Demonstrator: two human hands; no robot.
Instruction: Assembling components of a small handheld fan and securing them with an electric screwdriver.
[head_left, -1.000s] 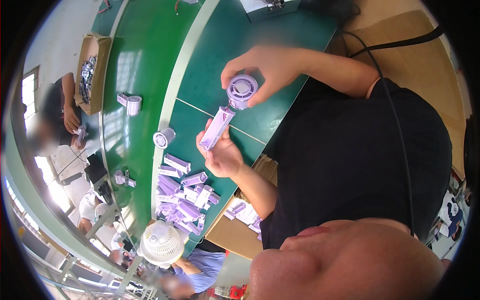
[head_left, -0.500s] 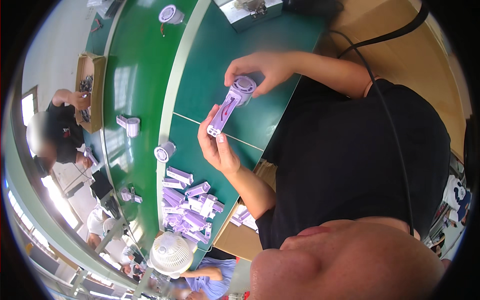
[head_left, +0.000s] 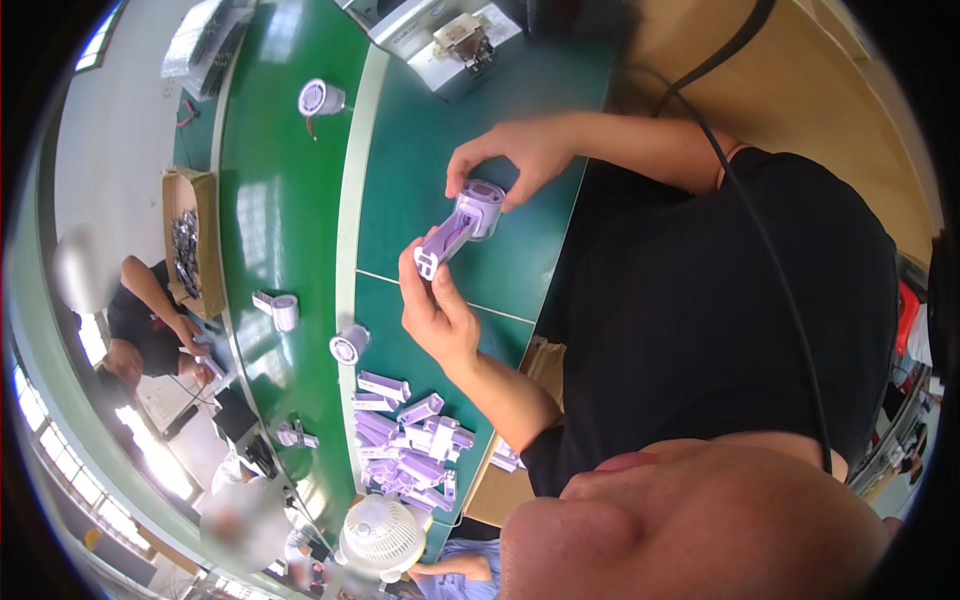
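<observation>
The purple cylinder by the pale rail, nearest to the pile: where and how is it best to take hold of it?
Probably by the round side wall of the purple cylinder, thumb and fingers across it, coming from the picture's right, over the green table. That wall shows there, away from the slotted end, and a gap separates it from the pile of purple parts.

A round purple part is gripped by the right hand, and a long purple handle is pinched by the left hand. The two parts are held touching over a green table. Many purple pieces are heaped on it, beside a white fan. More purple parts are spread along a shiny green belt.
</observation>
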